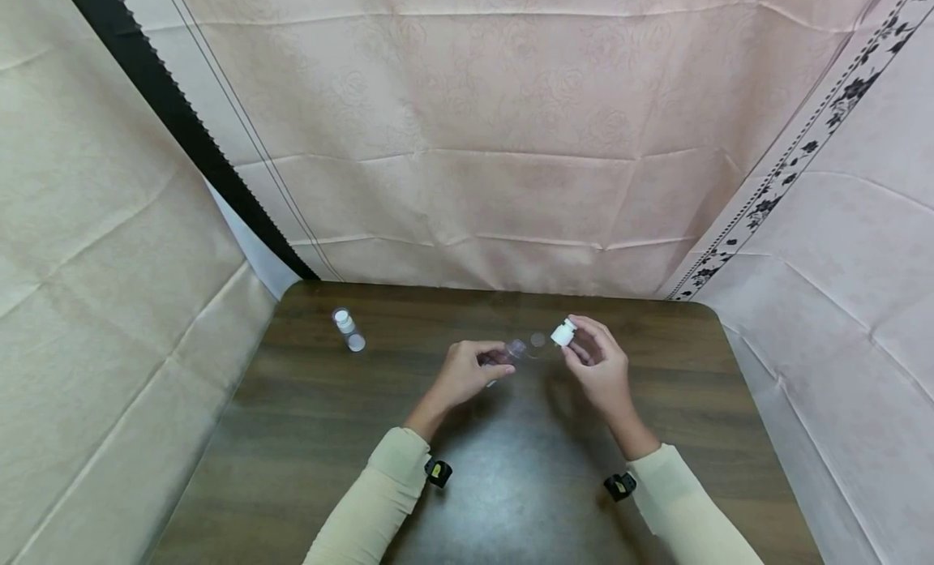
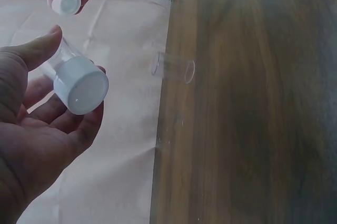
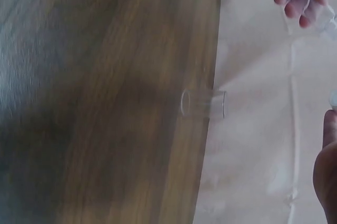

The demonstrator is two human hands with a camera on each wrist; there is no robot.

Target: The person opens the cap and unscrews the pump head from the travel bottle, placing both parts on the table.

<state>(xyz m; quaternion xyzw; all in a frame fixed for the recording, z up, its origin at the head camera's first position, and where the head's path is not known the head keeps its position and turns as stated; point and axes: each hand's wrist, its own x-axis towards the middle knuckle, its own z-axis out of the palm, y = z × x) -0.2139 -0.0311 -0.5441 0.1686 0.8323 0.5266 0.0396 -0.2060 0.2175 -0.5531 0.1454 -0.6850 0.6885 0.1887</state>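
Note:
In the head view, my left hand (image 1: 467,374) holds a clear plastic bottle (image 1: 515,348), tilted. The left wrist view shows the thumb and fingers around it, its white base (image 2: 84,87) toward the camera. My right hand (image 1: 601,370) pinches a small white cap (image 1: 563,332) between thumb and fingertips, apart from the bottle. On the table between the hands stands a clear open tube (image 2: 174,68), touched by neither hand. The right wrist view catches only part of the right hand (image 3: 327,174).
A second clear bottle with a white cap (image 1: 349,330) stands at the far left of the brown wooden table (image 1: 306,460). Pale cloth (image 1: 467,184) hangs along the table's back edge and both sides. Each wrist wears a small black device (image 1: 439,472).

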